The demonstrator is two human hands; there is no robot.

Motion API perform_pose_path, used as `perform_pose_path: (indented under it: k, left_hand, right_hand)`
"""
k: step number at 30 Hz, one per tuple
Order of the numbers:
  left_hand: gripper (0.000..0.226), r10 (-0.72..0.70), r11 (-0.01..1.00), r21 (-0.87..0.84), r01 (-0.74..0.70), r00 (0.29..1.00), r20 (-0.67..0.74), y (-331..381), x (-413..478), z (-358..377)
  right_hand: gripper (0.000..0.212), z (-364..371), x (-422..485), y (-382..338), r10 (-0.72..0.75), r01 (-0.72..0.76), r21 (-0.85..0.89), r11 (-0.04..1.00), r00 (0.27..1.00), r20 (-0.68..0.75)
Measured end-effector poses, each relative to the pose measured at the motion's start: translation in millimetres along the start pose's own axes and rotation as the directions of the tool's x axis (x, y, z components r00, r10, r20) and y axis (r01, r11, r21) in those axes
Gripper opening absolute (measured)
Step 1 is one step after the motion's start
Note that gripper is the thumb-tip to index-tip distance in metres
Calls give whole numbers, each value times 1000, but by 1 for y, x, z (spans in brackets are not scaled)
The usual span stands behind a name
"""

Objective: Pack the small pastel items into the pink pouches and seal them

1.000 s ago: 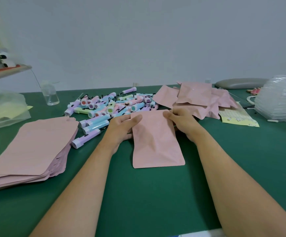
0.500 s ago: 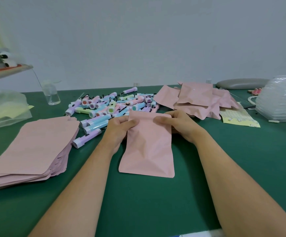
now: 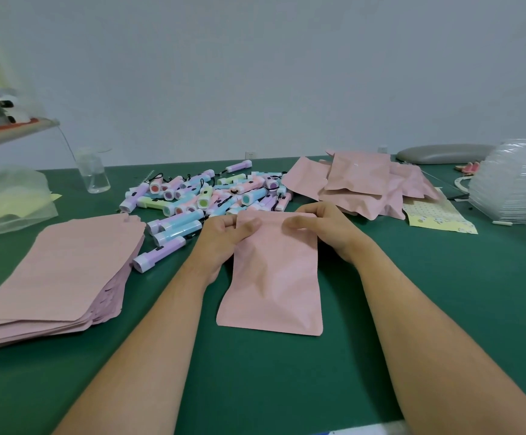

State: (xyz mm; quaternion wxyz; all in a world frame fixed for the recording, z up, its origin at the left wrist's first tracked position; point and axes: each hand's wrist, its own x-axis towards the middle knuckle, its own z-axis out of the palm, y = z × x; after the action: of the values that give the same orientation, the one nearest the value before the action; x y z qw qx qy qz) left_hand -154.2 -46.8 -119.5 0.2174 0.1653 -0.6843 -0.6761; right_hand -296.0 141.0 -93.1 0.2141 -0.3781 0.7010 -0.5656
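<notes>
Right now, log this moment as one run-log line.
phase: sealing | left hand: pinches pouch top edge | right hand: pinches same edge | pastel items: piled behind hands | filled pouches: heaped back right | empty pouches: stacked left

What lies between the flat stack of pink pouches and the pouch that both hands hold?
In the head view, the left hand and its forearm, a purple pastel item and bare green table lie between stack and pouch.
</notes>
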Motion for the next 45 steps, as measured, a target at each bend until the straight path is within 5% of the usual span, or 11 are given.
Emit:
perform_pose_path:
  k: [12, 22, 29, 34, 39, 45]
  left_hand:
    - [21, 46, 996, 70, -51, 996, 73, 5, -4, 4]
    - [50, 100, 971, 221, -90, 994, -36, 4, -4, 8]
    - [30, 127, 979, 153, -136, 989, 73, 5, -4, 7]
    - [35, 106, 987, 105, -119, 987, 117, 5, -3, 9]
    - [9, 167, 981, 95, -169, 986, 26, 1, -5, 18]
    - [13, 155, 979, 119, -167, 983, 98, 1, -12, 21]
  right_hand:
    - [15, 6, 2, 0, -38, 39, -90, 995, 999, 12]
    - [11, 15, 2, -5, -87, 99, -174, 980, 993, 77]
    - [22, 5, -3, -4, -55, 52, -230, 972, 998, -8]
    - [37, -3, -14, 4, -181, 110, -384, 917, 971, -154]
    - [56, -45, -25, 22, -215, -106, -505, 857, 816, -536]
    - [58, -98, -27, 39, -174, -519, -358, 776, 369, -913]
